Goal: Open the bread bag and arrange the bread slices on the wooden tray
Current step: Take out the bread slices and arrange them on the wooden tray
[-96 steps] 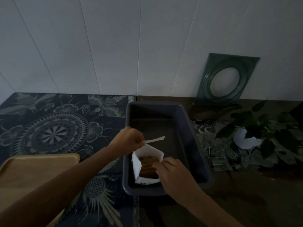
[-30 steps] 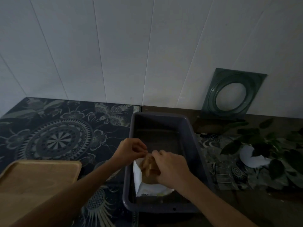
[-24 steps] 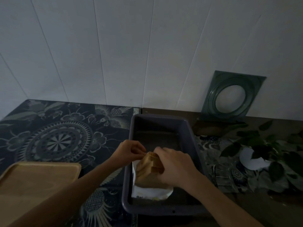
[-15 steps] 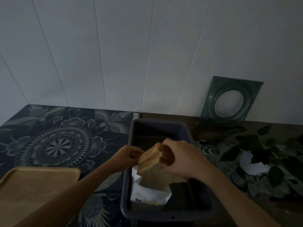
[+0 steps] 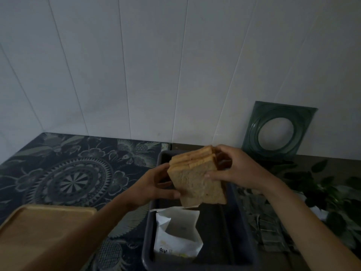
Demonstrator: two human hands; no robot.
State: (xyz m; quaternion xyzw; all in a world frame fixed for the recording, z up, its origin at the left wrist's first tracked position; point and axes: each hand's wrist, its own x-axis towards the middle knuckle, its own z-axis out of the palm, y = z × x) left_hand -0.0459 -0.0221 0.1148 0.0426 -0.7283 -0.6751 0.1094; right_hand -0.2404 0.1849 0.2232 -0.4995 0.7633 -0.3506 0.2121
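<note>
On the dim patterned tabletop [image 5: 64, 173], one wooden tray [image 5: 45, 231] sits empty nearest you at left. One open bread bag [image 5: 176, 237] stands in the single dark bin [image 5: 226, 231]. Above it, your left hand [image 5: 154, 186] and right hand [image 5: 236, 171] clamp curled fingers on one stack of bread slices [image 5: 197, 180], roughly three.

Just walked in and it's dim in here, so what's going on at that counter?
A person is holding a stack of bread slices in the air with both hands, the left hand at one side and the right hand at the other. The stack is above a dark plastic bin, where the opened white bread bag stands, apparently emptied. The wooden tray to the left has no bread on it yet.
</note>
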